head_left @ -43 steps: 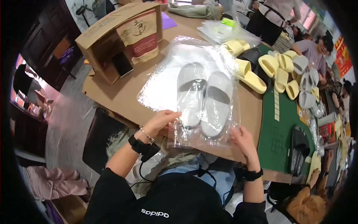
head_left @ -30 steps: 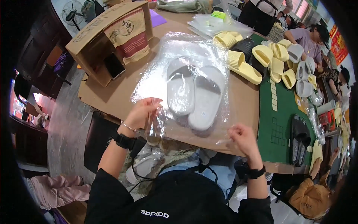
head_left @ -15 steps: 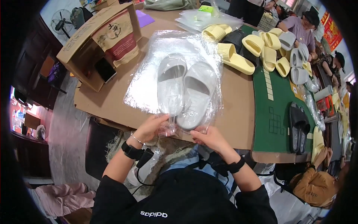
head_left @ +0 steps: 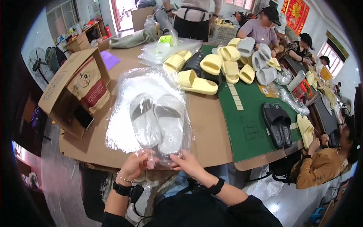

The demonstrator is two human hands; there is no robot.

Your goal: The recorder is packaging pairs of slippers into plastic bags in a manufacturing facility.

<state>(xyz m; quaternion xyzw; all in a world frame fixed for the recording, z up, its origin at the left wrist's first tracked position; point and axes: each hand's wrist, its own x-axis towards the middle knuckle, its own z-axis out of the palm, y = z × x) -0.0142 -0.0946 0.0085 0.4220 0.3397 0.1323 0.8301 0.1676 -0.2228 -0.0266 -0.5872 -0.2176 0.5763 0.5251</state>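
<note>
Nearest, the left hand (head_left: 138, 163) and the right hand (head_left: 188, 163) sit a little apart at the lower edge of a clear plastic bag (head_left: 157, 84), fingers narrowed on the film in what appears to be a pinch. Within the bag, two grey slippers (head_left: 170, 130) lie side by side on the cardboard-covered counter (head_left: 210, 136), heels toward the person. By their look, the slippers are light, springy and hardly fragile; the film is probably limp and slippery, best gripped at its edge, with the soles supported from beneath for lifting. Leftward stands an open cardboard box (head_left: 56, 83). Farther off, a yellow slipper (head_left: 198, 86) rests beside the green mat (head_left: 234, 134); beyond lie loose clear bags (head_left: 151, 57) and a standing person (head_left: 193, 17).
</note>
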